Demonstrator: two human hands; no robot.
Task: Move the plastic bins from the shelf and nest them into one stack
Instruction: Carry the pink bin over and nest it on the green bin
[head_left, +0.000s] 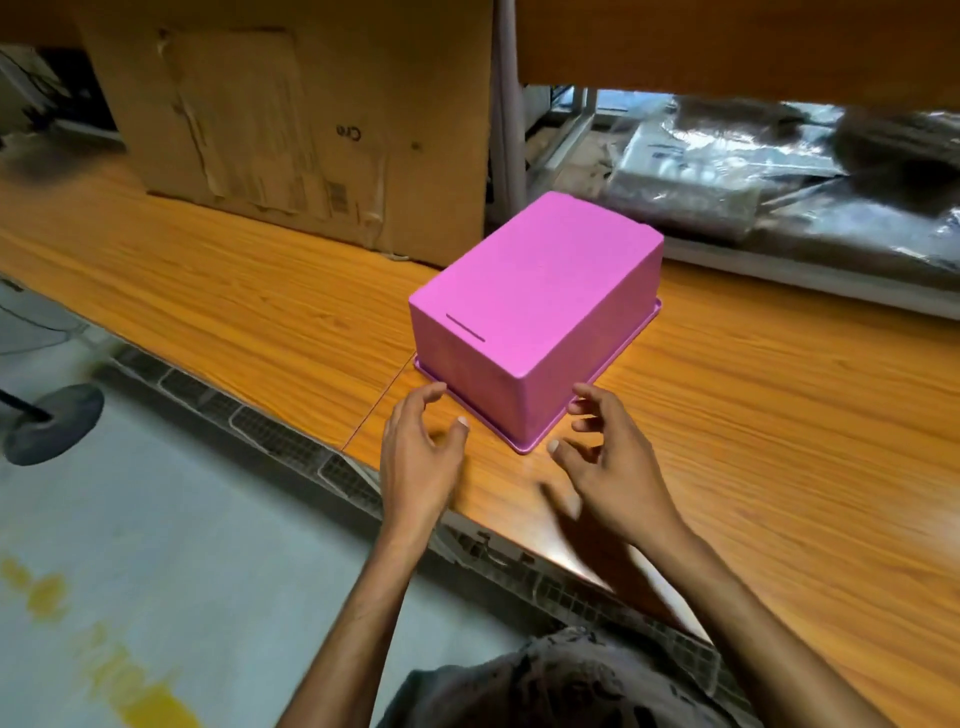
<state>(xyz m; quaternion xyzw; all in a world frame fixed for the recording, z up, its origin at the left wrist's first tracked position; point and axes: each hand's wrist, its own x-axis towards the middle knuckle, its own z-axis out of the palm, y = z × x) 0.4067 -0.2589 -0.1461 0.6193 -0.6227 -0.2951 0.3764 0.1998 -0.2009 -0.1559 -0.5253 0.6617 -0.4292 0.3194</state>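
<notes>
A pink plastic bin (540, 306) lies upside down on the wooden shelf board (218, 291), rim flat on the wood, near the board's front edge. My left hand (421, 457) hovers just in front of the bin's near left corner, fingers spread, holding nothing. My right hand (608, 467) is at the bin's near right corner, fingers apart and slightly blurred, its fingertips close to the rim. Neither hand grips the bin. No other bins are in view.
A large worn cardboard box (306, 130) stands behind the bin at the left. Plastic-wrapped packages (769, 176) lie at the back right behind a metal rail. Another wooden shelf (727, 41) hangs overhead. Grey floor and a fan base (52, 423) are at the left.
</notes>
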